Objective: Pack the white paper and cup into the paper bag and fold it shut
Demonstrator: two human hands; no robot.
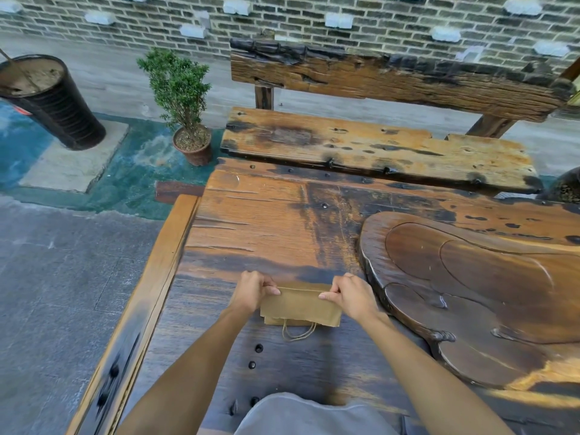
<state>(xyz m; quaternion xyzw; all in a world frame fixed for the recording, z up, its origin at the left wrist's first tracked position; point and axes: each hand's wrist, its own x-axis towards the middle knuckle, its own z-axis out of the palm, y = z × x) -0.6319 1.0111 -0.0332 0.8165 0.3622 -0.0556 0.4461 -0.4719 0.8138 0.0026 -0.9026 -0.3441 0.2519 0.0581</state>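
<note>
- Your left hand (251, 291) has its fingers (272, 290) curled tight, pinching the left end of the paper bag (301, 307) at its folded top edge.
- Your right hand (350, 296) does the same at the bag's right end, fingers closed on the fold, thumb pointing in toward the left hand.
- The bag lies flat on the desk (266, 233), a worn wooden slab, dark near you and orange-brown beyond the bag.
- Just right of the bag sits a carved dark wooden tray (470, 277), close to your right hand.
- Beyond the bag, past the desk's far edge, stands a rough wooden bench (376, 146); left of that, a small potted plant (185, 105) on the floor, with a brick wall (314, 29) behind.
- The bag's long axis runs left to right between your hands; its string handle (298, 332) hangs toward you.
</note>
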